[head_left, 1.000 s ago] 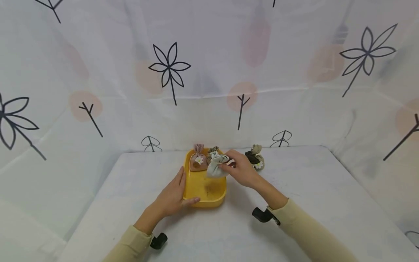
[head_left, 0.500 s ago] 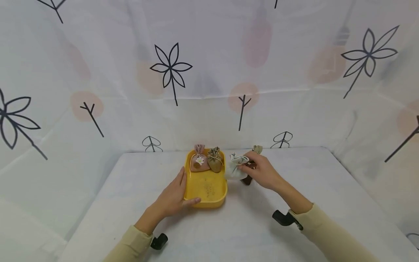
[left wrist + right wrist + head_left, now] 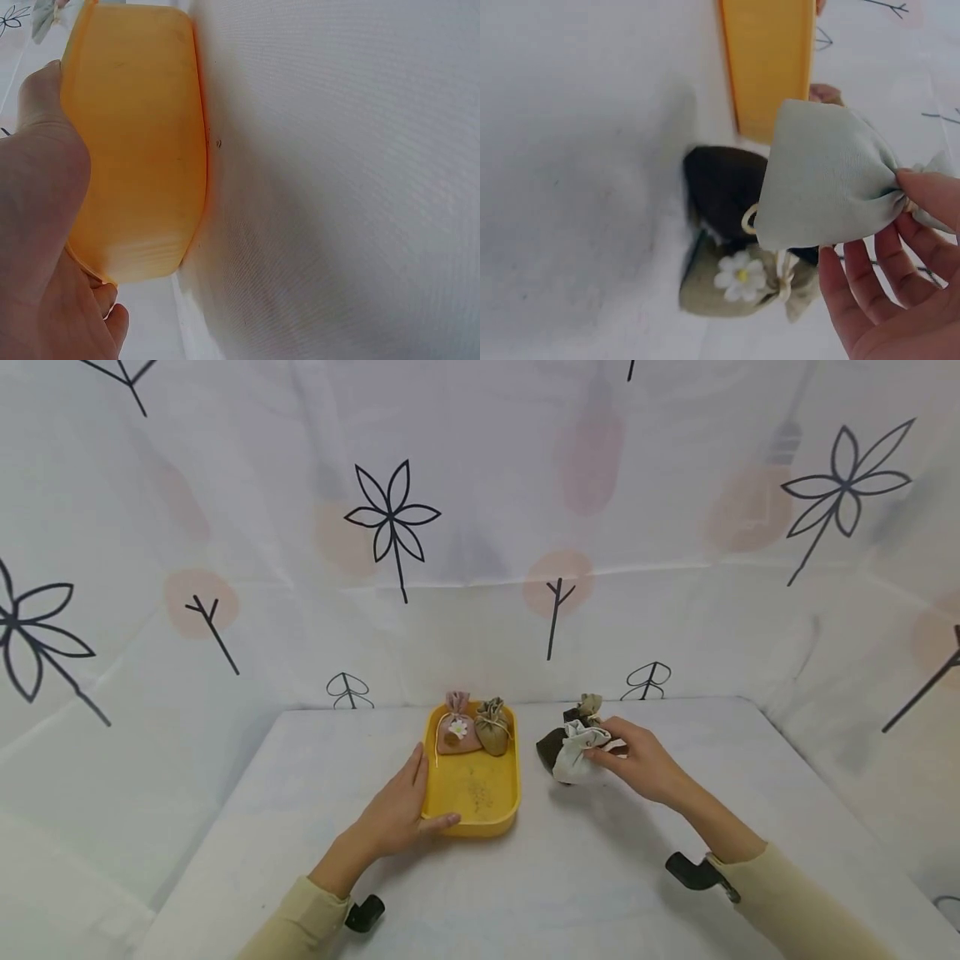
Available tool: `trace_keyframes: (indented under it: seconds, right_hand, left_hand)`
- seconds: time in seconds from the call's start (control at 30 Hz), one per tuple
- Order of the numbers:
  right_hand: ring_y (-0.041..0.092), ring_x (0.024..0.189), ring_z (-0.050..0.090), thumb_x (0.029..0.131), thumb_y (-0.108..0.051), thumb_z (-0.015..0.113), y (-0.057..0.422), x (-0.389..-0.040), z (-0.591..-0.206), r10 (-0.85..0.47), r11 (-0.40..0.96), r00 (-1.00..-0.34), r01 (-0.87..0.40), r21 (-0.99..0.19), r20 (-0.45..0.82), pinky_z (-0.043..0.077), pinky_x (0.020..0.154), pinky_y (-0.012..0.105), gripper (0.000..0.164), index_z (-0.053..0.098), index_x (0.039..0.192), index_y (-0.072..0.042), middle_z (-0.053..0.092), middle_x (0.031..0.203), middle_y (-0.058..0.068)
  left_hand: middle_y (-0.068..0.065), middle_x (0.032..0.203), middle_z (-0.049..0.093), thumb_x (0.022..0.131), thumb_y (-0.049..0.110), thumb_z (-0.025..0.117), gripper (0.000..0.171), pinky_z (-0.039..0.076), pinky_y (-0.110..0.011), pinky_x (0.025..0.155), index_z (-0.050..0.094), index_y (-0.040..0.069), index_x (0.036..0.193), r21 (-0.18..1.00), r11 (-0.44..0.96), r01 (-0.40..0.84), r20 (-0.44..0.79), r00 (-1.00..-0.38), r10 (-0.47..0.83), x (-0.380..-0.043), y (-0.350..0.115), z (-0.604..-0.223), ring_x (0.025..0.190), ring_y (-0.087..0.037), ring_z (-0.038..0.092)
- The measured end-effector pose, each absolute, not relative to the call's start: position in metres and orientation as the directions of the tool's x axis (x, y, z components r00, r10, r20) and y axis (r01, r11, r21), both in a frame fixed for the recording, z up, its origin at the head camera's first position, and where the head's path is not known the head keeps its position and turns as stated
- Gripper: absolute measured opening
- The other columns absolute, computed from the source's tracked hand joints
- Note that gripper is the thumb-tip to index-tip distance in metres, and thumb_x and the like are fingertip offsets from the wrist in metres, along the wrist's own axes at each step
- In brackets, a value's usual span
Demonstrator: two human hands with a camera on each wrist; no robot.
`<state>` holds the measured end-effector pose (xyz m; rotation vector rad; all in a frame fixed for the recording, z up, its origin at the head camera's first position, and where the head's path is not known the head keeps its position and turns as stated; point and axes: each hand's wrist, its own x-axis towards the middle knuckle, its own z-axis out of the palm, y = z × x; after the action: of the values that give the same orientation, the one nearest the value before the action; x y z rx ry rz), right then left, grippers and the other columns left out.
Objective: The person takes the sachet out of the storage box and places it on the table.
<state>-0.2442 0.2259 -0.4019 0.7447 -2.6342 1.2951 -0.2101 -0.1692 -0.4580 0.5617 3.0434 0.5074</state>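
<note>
My right hand [image 3: 648,764] pinches a pale mint drawstring pouch [image 3: 576,760] by its gathered neck, raised over the table right of the yellow tray [image 3: 457,787]. Behind and below it lie a dark pouch [image 3: 720,184] and an olive pouch [image 3: 712,292] with a white flower, both partly hidden in the head view. At the tray's near left corner, my left hand [image 3: 393,806] grips the rim, thumb over the near edge and fingers along the left side. Inside the tray's far end sit a pink pouch [image 3: 459,742] with a flower and a khaki pouch [image 3: 492,735].
The white-covered table [image 3: 315,802] extends around the tray. A patterned white cloth [image 3: 480,643] hangs behind the table's far edge and at both sides. A black wrist camera mount [image 3: 365,913] sits at the left cuff, and another black mount [image 3: 693,871] at the right cuff.
The right hand has carried the mint pouch from above the tray rightward to the dark and olive pouches. The khaki pouch in the tray has come into full view. The left hand stays put.
</note>
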Motion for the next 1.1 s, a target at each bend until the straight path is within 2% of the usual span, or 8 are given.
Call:
trace_keyframes:
  seconds: [0.2,0.57,0.87,1.1]
  right_hand:
    - [0.019,0.098,0.064,0.096,-0.013,0.073,0.246,-0.244,-0.409,-0.355,0.564,-0.886,-0.458,-0.687,0.299,0.059,0.084,0.032,0.018,0.068,0.111,-0.005,0.067,0.105,0.005]
    - [0.019,0.097,0.062,0.094,-0.011,0.074,0.270,-0.257,-0.423,-0.311,0.607,-0.911,-0.409,-0.682,0.270,0.058,0.079,0.025,0.021,0.068,0.112,-0.001,0.067,0.105,0.009]
    - [0.035,0.105,0.064,0.097,-0.014,0.071,0.278,-0.264,-0.430,-0.286,0.652,-0.928,-0.372,-0.661,0.240,0.059,0.088,0.048,0.026,0.067,0.116,0.003,0.068,0.111,0.017]
    - [0.042,0.109,0.063,0.099,-0.019,0.070,0.282,-0.275,-0.439,-0.252,0.678,-0.943,-0.334,-0.655,0.220,0.057,0.090,0.056,0.032,0.065,0.119,0.005,0.067,0.113,0.021]
  left_hand:
    - [-0.022,0.170,0.001,0.090,0.073,0.060,0.121,0.026,-0.047,0.123,0.001,-0.005,0.162,0.331,0.878,0.345,0.058,-0.936,0.346,-0.210,-0.170,-0.458,0.154,-0.037,0.020]
    - [-0.022,0.170,0.000,0.090,0.075,0.059,0.121,0.025,-0.047,0.124,0.002,-0.005,0.162,0.327,0.880,0.343,0.059,-0.937,0.344,-0.210,-0.170,-0.459,0.155,-0.036,0.019]
    - [-0.024,0.170,0.001,0.089,0.076,0.057,0.121,0.026,-0.046,0.123,0.003,-0.006,0.161,0.315,0.882,0.352,0.059,-0.934,0.352,-0.210,-0.170,-0.458,0.155,-0.037,0.020]
    - [-0.023,0.170,0.000,0.089,0.076,0.057,0.121,0.025,-0.046,0.124,0.003,-0.005,0.161,0.311,0.884,0.349,0.055,-0.935,0.350,-0.209,-0.170,-0.457,0.155,-0.036,0.019]
